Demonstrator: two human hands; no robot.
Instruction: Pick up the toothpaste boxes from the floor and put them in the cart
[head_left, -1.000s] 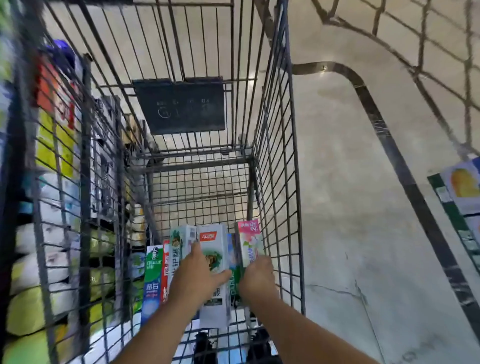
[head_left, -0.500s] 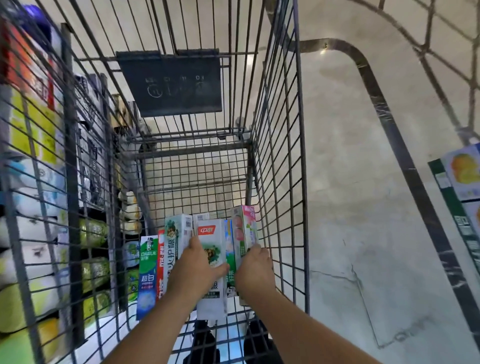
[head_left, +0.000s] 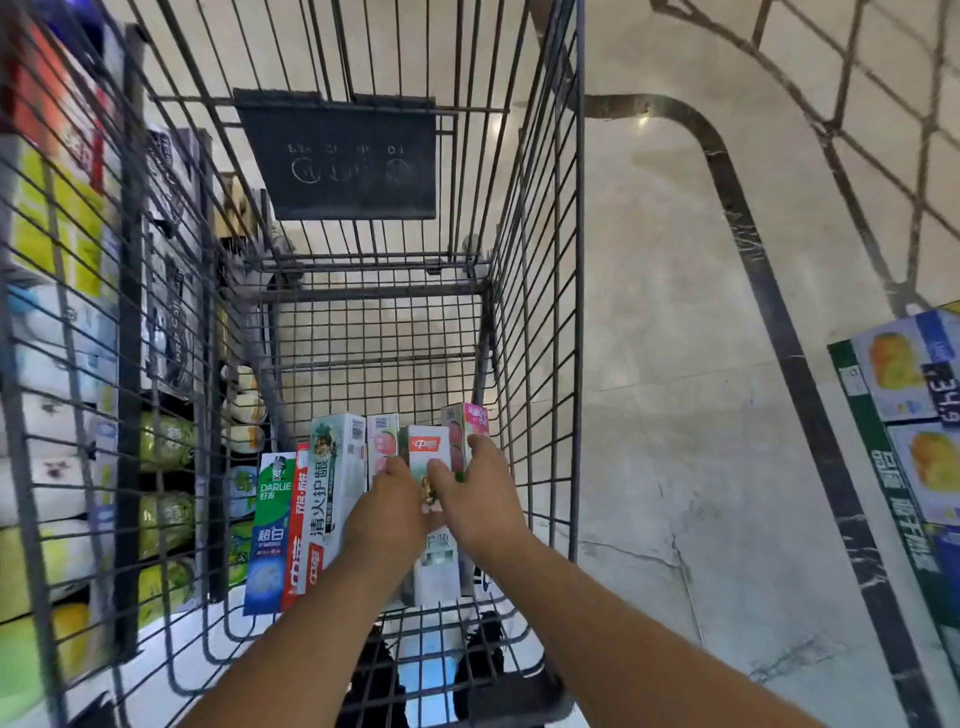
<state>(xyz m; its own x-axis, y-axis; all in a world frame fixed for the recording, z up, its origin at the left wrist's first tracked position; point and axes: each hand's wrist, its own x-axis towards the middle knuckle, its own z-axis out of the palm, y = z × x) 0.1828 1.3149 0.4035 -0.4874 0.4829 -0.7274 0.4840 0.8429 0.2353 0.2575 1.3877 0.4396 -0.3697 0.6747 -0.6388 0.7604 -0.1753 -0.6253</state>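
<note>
I am reaching both arms into the wire cart. My left hand and right hand are curling fingers around the white toothpaste box between them. The other toothpaste boxes are lying side by side on the cart floor, touching one another.

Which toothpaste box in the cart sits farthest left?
The green-and-blue Darlie box, leaning at the row's left end beside the red box. Unlike the boxes to its right, neither the left hand nor the right hand touches it.
</note>
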